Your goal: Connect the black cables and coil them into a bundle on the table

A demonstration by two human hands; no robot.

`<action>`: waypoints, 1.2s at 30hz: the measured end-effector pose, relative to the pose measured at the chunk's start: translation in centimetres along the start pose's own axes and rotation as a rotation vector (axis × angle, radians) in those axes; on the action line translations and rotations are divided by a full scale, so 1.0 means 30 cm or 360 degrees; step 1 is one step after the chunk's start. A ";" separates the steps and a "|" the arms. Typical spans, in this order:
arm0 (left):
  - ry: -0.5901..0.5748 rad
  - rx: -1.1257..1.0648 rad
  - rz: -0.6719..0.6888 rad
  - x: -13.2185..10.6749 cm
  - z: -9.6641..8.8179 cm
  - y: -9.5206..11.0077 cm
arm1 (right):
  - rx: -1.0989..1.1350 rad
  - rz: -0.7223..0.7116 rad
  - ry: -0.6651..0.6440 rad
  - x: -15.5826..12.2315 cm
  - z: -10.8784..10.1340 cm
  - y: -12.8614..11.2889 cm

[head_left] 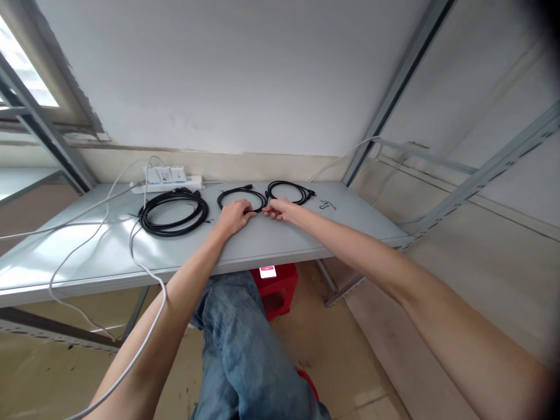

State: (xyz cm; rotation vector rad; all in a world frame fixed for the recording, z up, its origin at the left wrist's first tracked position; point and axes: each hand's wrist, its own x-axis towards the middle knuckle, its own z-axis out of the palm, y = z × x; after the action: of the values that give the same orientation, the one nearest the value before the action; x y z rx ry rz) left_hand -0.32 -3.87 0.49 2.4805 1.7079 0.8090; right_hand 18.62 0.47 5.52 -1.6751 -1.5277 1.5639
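Note:
Three coils of black cable lie on a grey metal shelf. My left hand (236, 216) curls over the near side of the middle coil (226, 193), its thumb and fingers closed on the cable. Just to its right, my right hand (280, 209) is closed in a pinch at the coil's right edge; what its fingertips hold is too small to make out. Behind the right hand lies another thin coil (301, 189), with its plug end pointing right. A thicker bundle of black cable (174, 231) rests to the left of my left hand.
A white power strip (170, 185) with chargers stands by the wall. White cords (164, 297) run from it over the shelf (271, 248) and past my left forearm. Small black ties (326, 205) lie at right. Below, a phone (268, 272) rests on a red stool (286, 286).

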 end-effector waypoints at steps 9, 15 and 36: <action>-0.0048 0.0054 -0.0022 -0.005 -0.003 0.016 | -0.2460 -0.1398 0.0445 -0.037 0.006 0.087; -0.0079 0.0100 0.0037 -0.017 -0.015 0.042 | -0.2667 -0.1716 0.0328 -0.029 -0.046 0.080; -0.0103 0.0185 0.0084 -0.010 -0.009 0.030 | -0.0367 -0.0099 0.0168 -0.060 0.062 -0.004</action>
State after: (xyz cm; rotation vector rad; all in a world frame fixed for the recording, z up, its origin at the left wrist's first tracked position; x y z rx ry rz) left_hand 0.26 -4.56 0.87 2.6059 1.7221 0.6435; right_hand 17.33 -1.74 5.89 -1.7811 -1.7409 1.2873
